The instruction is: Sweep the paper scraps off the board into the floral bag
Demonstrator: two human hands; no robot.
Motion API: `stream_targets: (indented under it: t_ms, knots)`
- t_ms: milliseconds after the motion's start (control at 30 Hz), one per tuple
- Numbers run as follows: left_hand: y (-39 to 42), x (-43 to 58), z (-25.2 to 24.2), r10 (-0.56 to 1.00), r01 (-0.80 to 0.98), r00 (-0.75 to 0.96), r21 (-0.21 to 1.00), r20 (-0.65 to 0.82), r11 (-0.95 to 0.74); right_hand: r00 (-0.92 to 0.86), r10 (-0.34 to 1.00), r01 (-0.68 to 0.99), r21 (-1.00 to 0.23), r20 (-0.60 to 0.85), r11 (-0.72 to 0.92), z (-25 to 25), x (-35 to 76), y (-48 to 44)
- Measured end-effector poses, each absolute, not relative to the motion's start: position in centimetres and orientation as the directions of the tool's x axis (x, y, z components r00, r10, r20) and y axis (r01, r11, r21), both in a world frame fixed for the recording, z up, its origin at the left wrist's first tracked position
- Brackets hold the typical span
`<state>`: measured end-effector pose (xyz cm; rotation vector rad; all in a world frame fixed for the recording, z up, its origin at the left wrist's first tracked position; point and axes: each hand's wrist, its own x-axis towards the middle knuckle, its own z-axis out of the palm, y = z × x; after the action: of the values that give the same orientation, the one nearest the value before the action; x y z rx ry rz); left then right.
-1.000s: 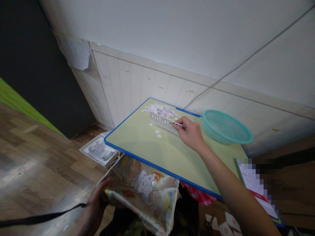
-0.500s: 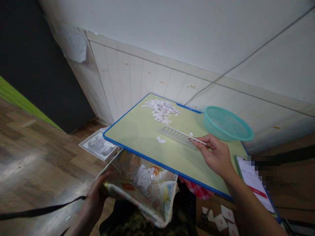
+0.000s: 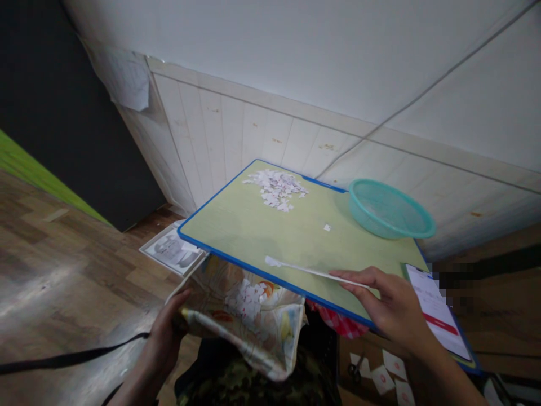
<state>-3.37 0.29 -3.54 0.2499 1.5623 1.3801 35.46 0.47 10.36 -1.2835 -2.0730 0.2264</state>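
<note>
My right hand [image 3: 389, 304] grips a flat white plastic piece [image 3: 308, 270] edge-on at the near edge of the yellow-green table with a blue rim [image 3: 236, 225]; a few paper scraps ride at its left tip. My left hand [image 3: 167, 338] holds up the edge of a patterned cloth [image 3: 253, 332] below the table edge. A heap of small paper scraps [image 3: 249, 301] lies in that cloth. A larger pile of scraps [image 3: 276, 189] sits at the far side of the table, and a single scrap [image 3: 327, 228] lies mid-table.
A teal plastic basket [image 3: 389, 211] stands at the table's far right. A printed sheet [image 3: 435, 310] lies at the right end. A framed picture [image 3: 171, 251] lies on the wooden floor by the panelled wall. Scissors and paper cards [image 3: 380, 378] lie under the table.
My right hand has dragged the white plastic piece from the far pile toward me to the near table edge, sweeping scraps along. My left hand has kept hold of the cloth.
</note>
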Motion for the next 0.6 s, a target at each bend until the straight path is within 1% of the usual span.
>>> stream_targets:
  t_ms: [233,367,500,600]
  knots:
    - [0.4,-2.7,-2.6,0.713,-0.442,-0.454,0.83,-0.534,0.34,-0.328,0.853,0.744,-0.446,0.406,0.498,11.3,35.9,-1.0]
    - [0.4,-2.6,-2.3,0.715,-0.441,-0.452,0.83,-0.533,0.341,-0.347,0.837,0.748,-0.414,0.422,0.519,12.1,35.8,-1.8]
    - [0.3,-2.5,-1.9,0.728,-0.437,-0.431,0.829,-0.534,0.349,-0.328,0.852,0.745,-0.444,0.407,0.498,12.9,35.6,-1.9]
    - [0.3,-2.3,-1.6,0.708,-0.454,-0.442,0.818,-0.551,0.354,-0.307,0.867,0.741,-0.474,0.393,0.476,13.0,35.6,-1.7]
